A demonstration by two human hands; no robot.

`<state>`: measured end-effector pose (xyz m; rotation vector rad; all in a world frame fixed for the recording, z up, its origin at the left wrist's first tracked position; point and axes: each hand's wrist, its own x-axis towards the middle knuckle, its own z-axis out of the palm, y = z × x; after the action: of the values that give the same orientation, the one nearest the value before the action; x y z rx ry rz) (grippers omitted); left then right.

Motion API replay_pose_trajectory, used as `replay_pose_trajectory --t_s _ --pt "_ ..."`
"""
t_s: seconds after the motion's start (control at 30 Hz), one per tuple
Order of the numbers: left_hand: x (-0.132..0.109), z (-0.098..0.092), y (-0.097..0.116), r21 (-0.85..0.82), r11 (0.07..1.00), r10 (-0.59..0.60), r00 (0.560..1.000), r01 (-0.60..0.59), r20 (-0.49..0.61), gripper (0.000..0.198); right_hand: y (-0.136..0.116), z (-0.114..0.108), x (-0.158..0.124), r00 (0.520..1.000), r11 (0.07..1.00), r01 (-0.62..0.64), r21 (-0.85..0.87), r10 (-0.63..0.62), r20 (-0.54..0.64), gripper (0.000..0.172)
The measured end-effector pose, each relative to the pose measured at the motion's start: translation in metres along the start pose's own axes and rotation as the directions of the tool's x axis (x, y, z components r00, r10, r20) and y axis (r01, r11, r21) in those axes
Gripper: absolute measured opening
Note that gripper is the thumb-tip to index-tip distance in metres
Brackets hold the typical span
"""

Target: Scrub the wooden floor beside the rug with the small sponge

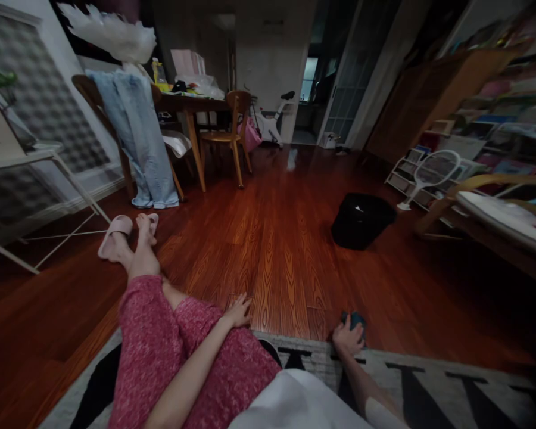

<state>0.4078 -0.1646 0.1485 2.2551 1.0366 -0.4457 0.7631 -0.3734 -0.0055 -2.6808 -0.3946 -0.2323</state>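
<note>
My left hand (238, 311) rests beside my thigh in pink trousers (152, 328), its fingers apart and nothing in it. Farther right, my right hand (348, 337) is wrapped round a small dark teal object (357, 323) at the edge of the patterned rug (375, 363). What this object is cannot be made out. Beyond that hand a black bin (362, 221) stands on the wooden floor (272, 256).
Pink slippers (111, 229) are at my feet, beside a white metal-legged stand (67, 179). Jeans (138, 131) hang over a chair by the table (192, 105). A white racket-shaped object (435, 170) leans near shelves at right.
</note>
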Motion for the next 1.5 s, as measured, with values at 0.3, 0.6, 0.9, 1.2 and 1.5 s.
replay_pose_trajectory --t_s 0.3,0.6,0.9,1.2,1.5 --pt "0.000 -0.001 0.002 0.040 0.999 -0.017 1.000 0.018 -0.005 0.078 -0.159 0.012 -0.129 0.607 0.697 0.669 0.258 -0.712 0.353 0.055" --pt "0.001 0.001 0.000 0.035 0.999 -0.009 1.000 0.010 -0.004 0.076 -0.112 -0.008 -0.083 0.142 0.303 0.831 0.467 -0.926 0.349 0.050" --pt "0.006 0.005 -0.003 0.018 1.000 -0.009 1.000 0.009 0.008 0.078 0.031 -0.014 0.025 0.927 0.950 0.304 0.065 -0.311 0.210 0.056" --pt "0.005 0.002 0.000 0.026 0.999 -0.023 1.000 0.023 0.018 0.077 -0.089 0.023 -0.055 0.974 0.968 0.173 0.179 -0.195 0.114 0.061" --pt "0.004 0.004 0.000 0.004 0.999 -0.037 0.999 0.037 -0.007 0.075 -0.164 0.009 -0.136 0.213 0.373 0.800 0.470 -0.909 0.359 0.054"
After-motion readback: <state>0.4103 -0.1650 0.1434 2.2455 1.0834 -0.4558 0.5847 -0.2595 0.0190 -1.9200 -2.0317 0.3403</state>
